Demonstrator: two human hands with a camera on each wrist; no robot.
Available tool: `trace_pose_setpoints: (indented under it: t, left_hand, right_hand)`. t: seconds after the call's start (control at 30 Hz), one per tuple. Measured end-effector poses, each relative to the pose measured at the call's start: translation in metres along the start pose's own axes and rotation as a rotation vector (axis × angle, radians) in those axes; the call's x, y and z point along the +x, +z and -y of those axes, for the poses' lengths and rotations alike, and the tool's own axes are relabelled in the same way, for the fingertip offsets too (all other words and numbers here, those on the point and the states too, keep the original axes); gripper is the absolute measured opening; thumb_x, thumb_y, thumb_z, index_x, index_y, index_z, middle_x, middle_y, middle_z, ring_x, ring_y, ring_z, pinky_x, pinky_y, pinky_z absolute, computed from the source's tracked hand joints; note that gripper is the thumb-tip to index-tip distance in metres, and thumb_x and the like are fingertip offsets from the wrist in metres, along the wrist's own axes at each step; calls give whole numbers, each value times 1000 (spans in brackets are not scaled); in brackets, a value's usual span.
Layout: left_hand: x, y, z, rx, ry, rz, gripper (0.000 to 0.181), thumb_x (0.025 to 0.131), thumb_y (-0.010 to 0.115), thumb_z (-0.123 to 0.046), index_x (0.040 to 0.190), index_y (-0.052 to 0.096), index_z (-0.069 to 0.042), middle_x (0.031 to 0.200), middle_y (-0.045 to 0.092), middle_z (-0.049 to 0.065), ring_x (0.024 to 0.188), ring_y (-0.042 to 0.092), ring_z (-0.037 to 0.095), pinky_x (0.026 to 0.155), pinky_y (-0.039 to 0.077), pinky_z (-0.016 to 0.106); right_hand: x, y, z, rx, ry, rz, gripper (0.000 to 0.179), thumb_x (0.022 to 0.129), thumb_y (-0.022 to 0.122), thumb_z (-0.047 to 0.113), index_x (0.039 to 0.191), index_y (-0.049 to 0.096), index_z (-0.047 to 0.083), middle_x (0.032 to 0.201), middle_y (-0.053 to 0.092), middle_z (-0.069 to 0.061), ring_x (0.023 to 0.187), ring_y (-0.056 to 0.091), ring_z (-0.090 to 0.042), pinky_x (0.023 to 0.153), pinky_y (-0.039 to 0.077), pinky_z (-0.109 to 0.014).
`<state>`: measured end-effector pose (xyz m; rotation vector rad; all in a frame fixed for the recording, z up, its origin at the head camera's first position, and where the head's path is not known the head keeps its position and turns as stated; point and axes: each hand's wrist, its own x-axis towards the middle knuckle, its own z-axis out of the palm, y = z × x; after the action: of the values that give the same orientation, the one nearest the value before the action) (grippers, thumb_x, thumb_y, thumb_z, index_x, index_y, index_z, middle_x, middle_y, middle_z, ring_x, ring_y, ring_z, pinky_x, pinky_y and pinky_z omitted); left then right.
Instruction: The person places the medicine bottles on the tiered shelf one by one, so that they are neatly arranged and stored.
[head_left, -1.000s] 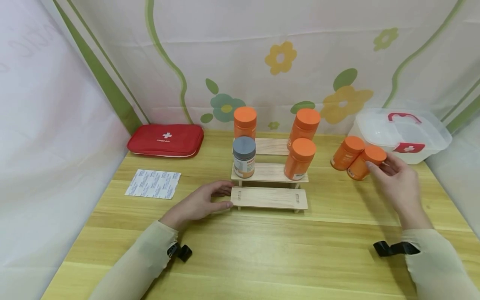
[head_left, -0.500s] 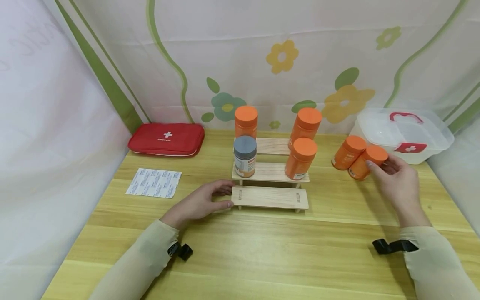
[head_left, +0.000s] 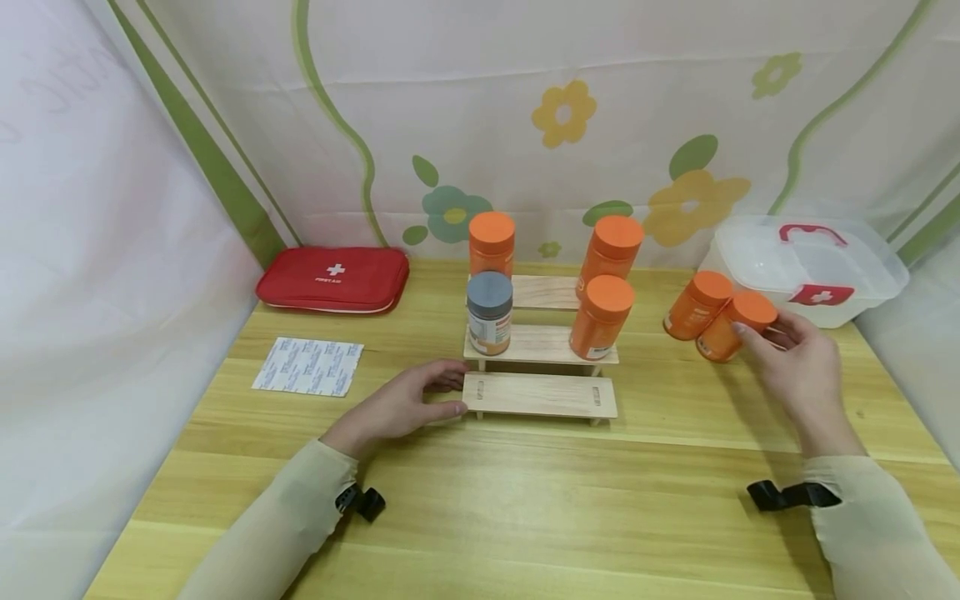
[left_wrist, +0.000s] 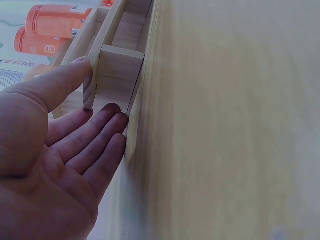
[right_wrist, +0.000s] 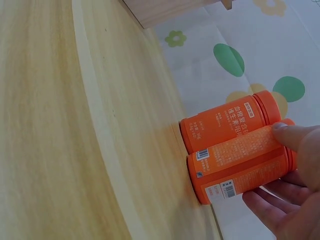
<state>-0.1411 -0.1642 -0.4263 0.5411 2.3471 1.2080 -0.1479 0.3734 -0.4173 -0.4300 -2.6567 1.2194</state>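
At the right, my right hand [head_left: 806, 375] grips an orange vitamin bottle [right_wrist: 240, 167], thumb near its cap and fingers round the far side. The bottle stands on the table, touching a second orange vitamin bottle [head_left: 697, 307] on its left. My left hand [head_left: 401, 400] holds the left end of the lowest step of a stepped wooden rack [head_left: 536, 394]; thumb and index finger touch its edge in the left wrist view. A grey-capped bottle [head_left: 489, 315] and an orange bottle [head_left: 602, 318] stand on the middle step. Two orange bottles [head_left: 611, 250] are on the top step.
A red first-aid pouch [head_left: 333, 282] lies at the back left, with a white printed packet sheet [head_left: 307, 367] in front of it. Behind the right hand stands a translucent box [head_left: 750, 258] with a red handle. A flowered curtain [head_left: 480, 100] closes off the back.
Both hands stay in nearly the same places. The gripped bottle has shifted very slightly; the rack and the bottles on it look unmoved.
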Motion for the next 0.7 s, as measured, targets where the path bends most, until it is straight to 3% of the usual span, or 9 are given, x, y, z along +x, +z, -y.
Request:
trace_pose_setpoints:
  t: [0.13,0.4,0.57,0.7]
  left_hand:
    - [0,0,0,-1,-2,1,62,101,79,-31,155,55,-14,147,66,3,139,61,25,126,44,53]
    - [-1,0,2,10,7,0,62,102,78,-32,155,55,-13,147,66,4,139,61,27,125,44,55]
    - [-1,0,2,5,9,1,61,102,78,-31,155,55,-13,147,66,5,139,62,27,125,44,55]
    - [-2,0,1,-6,13,1,61,102,78,-31,155,55,-13,147,66,5,139,61,28,125,44,55]
  right_hand:
    - [-3,-1,2,12,-2,-15,78,101,74,47,160,50,3,152,63,-15,97,53,21,79,48,3]
    - [-15,-7,9,56,37,-43,78,100,76,47,162,49,9,150,65,0,99,54,21,79,47,4]
    - [-24,-12,14,153,40,-66,71,98,80,36,159,53,11,120,66,28,97,58,21,79,48,4]
    - [-32,-17,21,230,28,-95,65,97,83,27,155,59,13,109,62,35,95,60,20,79,49,4]
